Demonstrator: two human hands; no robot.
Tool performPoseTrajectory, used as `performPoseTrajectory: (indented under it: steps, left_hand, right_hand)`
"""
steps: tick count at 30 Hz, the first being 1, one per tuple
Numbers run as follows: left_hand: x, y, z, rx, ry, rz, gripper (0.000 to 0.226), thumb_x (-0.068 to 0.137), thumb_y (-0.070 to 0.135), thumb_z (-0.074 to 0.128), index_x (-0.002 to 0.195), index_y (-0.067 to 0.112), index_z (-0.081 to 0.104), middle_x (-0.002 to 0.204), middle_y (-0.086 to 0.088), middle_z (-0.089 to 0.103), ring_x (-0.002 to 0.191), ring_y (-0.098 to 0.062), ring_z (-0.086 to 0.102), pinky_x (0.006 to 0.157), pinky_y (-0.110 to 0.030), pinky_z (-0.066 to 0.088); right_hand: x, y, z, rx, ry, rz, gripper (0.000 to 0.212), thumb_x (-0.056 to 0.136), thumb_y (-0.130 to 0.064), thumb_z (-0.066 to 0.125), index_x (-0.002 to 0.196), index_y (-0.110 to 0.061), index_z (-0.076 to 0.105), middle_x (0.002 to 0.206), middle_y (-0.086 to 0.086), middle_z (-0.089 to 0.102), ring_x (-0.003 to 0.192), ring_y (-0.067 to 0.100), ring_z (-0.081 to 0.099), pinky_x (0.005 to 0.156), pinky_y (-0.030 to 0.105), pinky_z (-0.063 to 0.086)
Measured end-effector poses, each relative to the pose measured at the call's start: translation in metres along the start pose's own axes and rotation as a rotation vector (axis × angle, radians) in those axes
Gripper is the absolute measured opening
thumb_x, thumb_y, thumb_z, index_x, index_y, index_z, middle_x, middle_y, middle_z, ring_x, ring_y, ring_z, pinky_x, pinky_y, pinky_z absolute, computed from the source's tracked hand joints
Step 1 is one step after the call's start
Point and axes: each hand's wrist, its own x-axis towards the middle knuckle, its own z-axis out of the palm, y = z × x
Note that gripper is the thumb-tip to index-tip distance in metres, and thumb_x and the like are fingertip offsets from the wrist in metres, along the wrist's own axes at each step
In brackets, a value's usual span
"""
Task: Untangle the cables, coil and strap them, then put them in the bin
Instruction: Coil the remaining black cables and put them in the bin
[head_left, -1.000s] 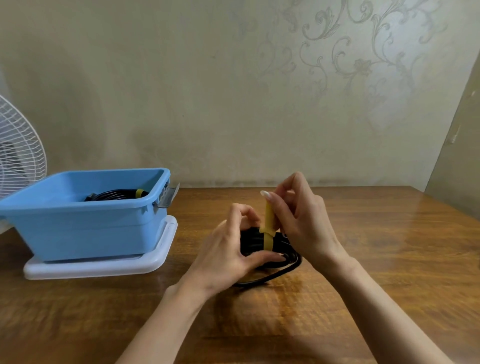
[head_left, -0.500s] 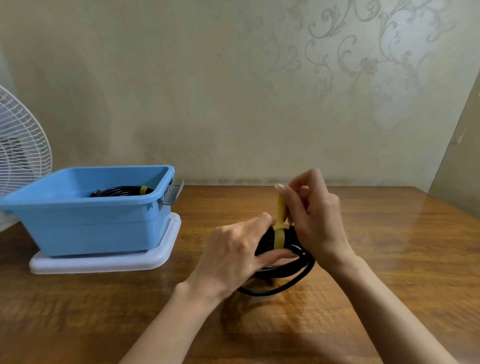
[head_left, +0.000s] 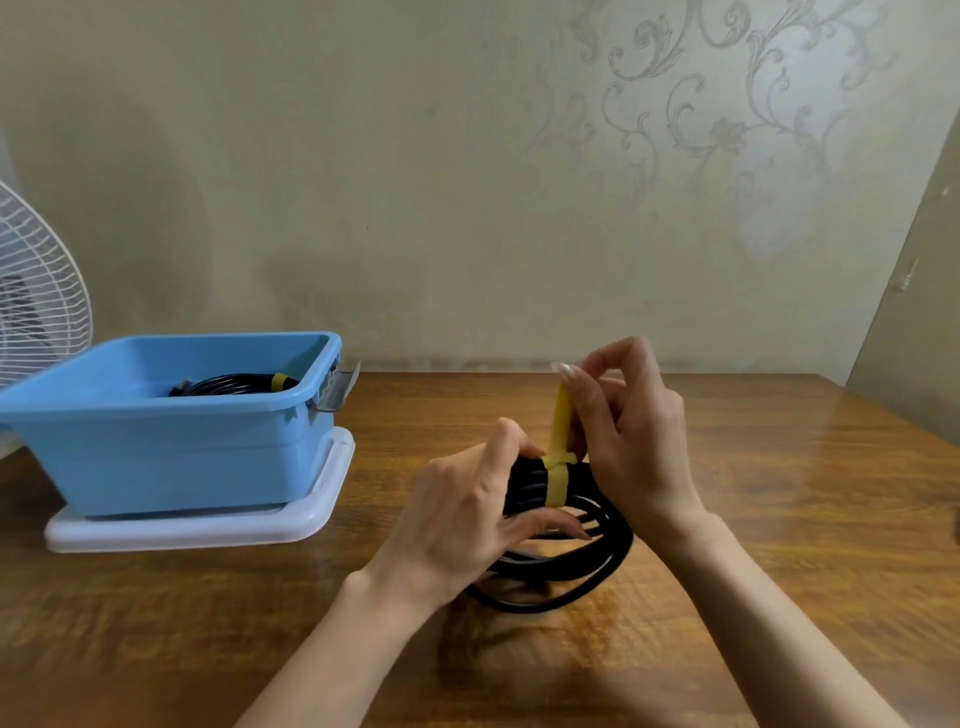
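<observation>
A coiled black cable (head_left: 569, 566) lies on the wooden table in front of me. My left hand (head_left: 462, 514) grips the bundled part of the coil. A yellow strap (head_left: 558, 467) is wrapped around that bundle, and its free end stands straight up, pinched between the fingers of my right hand (head_left: 631, 431). The blue bin (head_left: 156, 452) stands at the left on a white lid (head_left: 208, 530). Inside it lies another coiled black cable (head_left: 228, 385) with a yellow strap around it.
A white fan guard (head_left: 36, 306) stands at the far left behind the bin. A metal latch (head_left: 337, 387) sticks out from the bin's right side. The wall runs along the table's far edge.
My right hand has pulled the strap's free end up and taut. My left hand has closed around the cable bundle. The view has shifted slightly.
</observation>
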Motion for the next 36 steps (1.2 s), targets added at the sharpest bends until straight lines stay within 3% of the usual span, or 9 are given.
performPoseTrajectory:
  steps: [5, 10, 14, 16, 20, 22, 26, 29, 36]
  left_hand:
    - [0.002, 0.002, -0.004, -0.102, -0.092, -0.022, 0.054, 0.077, 0.076, 0.040, 0.095, 0.026, 0.032, 0.068, 0.014, 0.051, 0.052, 0.001, 0.049, 0.050, -0.011, 0.045]
    - [0.001, 0.001, 0.001, -0.004, -0.020, 0.088, 0.040, 0.085, 0.055, 0.052, 0.097, 0.019, 0.038, 0.067, 0.013, 0.051, 0.052, 0.001, 0.044, 0.051, -0.003, 0.037]
    - [-0.001, -0.005, -0.002, -0.115, -0.047, -0.038, 0.046, 0.083, 0.064, 0.048, 0.106, 0.025, 0.034, 0.082, 0.001, 0.068, 0.065, -0.006, 0.064, 0.058, -0.020, 0.054]
    - [-0.002, -0.007, -0.002, -0.098, -0.024, -0.027, 0.046, 0.084, 0.068, 0.043, 0.102, 0.025, 0.035, 0.081, 0.001, 0.067, 0.063, -0.005, 0.062, 0.056, -0.016, 0.052]
    - [0.002, -0.005, -0.005, -0.151, -0.042, -0.070, 0.052, 0.079, 0.070, 0.047, 0.107, 0.028, 0.036, 0.078, 0.017, 0.060, 0.062, 0.000, 0.061, 0.054, -0.011, 0.048]
    - [0.003, -0.001, -0.004, -0.157, -0.052, -0.040, 0.051, 0.079, 0.066, 0.051, 0.108, 0.026, 0.036, 0.073, 0.018, 0.056, 0.057, 0.002, 0.057, 0.052, -0.009, 0.044]
    - [-0.001, -0.001, -0.001, -0.038, 0.054, 0.057, 0.035, 0.084, 0.047, 0.056, 0.096, 0.018, 0.041, 0.072, 0.002, 0.064, 0.059, -0.005, 0.058, 0.054, -0.008, 0.045]
    - [-0.005, 0.001, -0.001, -0.092, 0.048, 0.025, 0.044, 0.084, 0.040, 0.061, 0.112, 0.016, 0.038, 0.088, 0.000, 0.070, 0.075, -0.006, 0.066, 0.066, -0.016, 0.054]
    - [-0.004, -0.004, -0.003, -0.007, 0.000, 0.058, 0.028, 0.087, 0.037, 0.057, 0.108, 0.021, 0.049, 0.092, 0.012, 0.063, 0.081, 0.004, 0.056, 0.065, -0.015, 0.051]
  right_hand:
    - [-0.003, 0.000, -0.005, -0.212, 0.013, -0.315, 0.014, 0.099, -0.025, 0.043, 0.095, -0.012, 0.038, 0.052, 0.004, 0.056, 0.041, 0.018, 0.052, 0.038, 0.024, 0.039]
    - [0.006, 0.003, 0.000, 0.290, -0.158, 0.430, 0.016, 0.089, -0.018, 0.060, 0.082, -0.007, 0.051, 0.053, -0.003, 0.054, 0.044, 0.005, 0.048, 0.043, 0.016, 0.038]
    - [0.011, -0.001, -0.009, 0.421, -0.311, 0.517, 0.024, 0.078, -0.030, 0.063, 0.080, -0.007, 0.061, 0.057, -0.005, 0.056, 0.050, 0.006, 0.050, 0.050, 0.017, 0.042]
    - [0.012, -0.002, -0.011, 0.343, -0.383, 0.453, 0.022, 0.076, -0.030, 0.068, 0.074, -0.008, 0.064, 0.061, -0.004, 0.060, 0.056, 0.006, 0.054, 0.056, 0.018, 0.044]
    - [0.002, 0.004, -0.002, -0.255, -0.135, -0.198, 0.018, 0.081, -0.002, 0.071, 0.068, -0.002, 0.059, 0.062, -0.005, 0.061, 0.055, 0.007, 0.057, 0.051, 0.017, 0.042]
    - [0.000, 0.007, -0.001, -0.329, -0.080, -0.274, 0.017, 0.082, 0.000, 0.067, 0.068, -0.002, 0.057, 0.061, -0.010, 0.059, 0.054, 0.004, 0.056, 0.048, 0.014, 0.041]
    - [0.009, 0.006, -0.004, 0.215, -0.312, 0.444, 0.019, 0.079, -0.014, 0.073, 0.065, -0.007, 0.061, 0.056, -0.004, 0.058, 0.051, 0.005, 0.052, 0.049, 0.018, 0.041]
    - [0.011, 0.011, -0.009, 0.515, -0.546, 0.867, 0.019, 0.082, -0.005, 0.067, 0.065, -0.003, 0.059, 0.055, 0.003, 0.055, 0.044, 0.010, 0.050, 0.044, 0.018, 0.042]
    - [0.010, 0.015, -0.013, 0.552, -0.694, 0.957, 0.010, 0.088, 0.005, 0.056, 0.095, -0.001, 0.060, 0.078, 0.010, 0.065, 0.056, 0.015, 0.062, 0.051, 0.020, 0.053]
